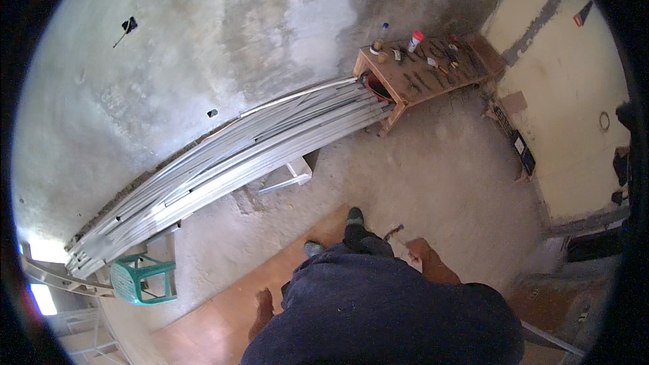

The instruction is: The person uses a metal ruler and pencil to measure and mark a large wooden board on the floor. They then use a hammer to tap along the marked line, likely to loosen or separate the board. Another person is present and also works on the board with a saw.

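Observation:
My right hand (420, 251) is closed at my right side, around the pale handle of what looks like a hammer (393, 232). Its dark head points forward over the bare floor. On the other side, my left hand (264, 299) hangs low above a brown board (223, 307) on the floor. I see nothing in that hand, and its fingers look loosely apart, though they are small in view. One of my shoes (355, 215) is at the board's edge. The other shoe (313, 248) is partly hidden by my dark shirt.
Long silvery metal profiles (223, 172) lie along the grey wall, left and ahead. A wooden workbench (422, 81) with tools, a bottle and a red-topped cup stands at the far right. A green plastic stool (142, 278) is at left. Dark objects (524, 154) lean near the right wall.

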The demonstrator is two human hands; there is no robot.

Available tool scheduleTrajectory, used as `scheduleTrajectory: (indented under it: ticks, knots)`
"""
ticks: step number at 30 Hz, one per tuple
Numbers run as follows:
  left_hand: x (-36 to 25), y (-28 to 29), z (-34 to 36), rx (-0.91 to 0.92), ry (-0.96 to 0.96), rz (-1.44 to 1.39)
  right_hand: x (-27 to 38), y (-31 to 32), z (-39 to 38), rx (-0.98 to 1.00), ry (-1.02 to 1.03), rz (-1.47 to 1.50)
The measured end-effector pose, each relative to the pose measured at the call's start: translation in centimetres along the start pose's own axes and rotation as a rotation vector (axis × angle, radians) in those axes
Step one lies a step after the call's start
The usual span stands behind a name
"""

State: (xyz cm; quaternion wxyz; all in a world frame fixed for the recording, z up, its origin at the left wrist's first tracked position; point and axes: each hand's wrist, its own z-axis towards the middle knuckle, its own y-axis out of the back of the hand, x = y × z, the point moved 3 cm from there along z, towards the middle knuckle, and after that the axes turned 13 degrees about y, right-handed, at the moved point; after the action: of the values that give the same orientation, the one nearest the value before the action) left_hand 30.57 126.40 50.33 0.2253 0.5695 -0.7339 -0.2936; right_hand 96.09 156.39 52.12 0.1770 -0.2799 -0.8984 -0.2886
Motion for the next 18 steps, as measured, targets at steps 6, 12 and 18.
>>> scheduleTrajectory:
  ticks: [6, 12, 18]
  knots:
    - [-9.8, 11.0, 5.5, -0.205, -0.051, -0.555, -1.4, 1.4, 4.9, -0.191, 0.579, -0.425]
    - [-19.7, 14.9, 3.1, -0.082, -0.311, -0.652, 5.3, 1.9, -1.5, 0.08, 0.437, -1.228]
    - [-19.6, 5.7, 2.6, -0.29, -0.577, 0.012, 2.9, -0.1, -7.6, -0.19, -0.22, 0.279]
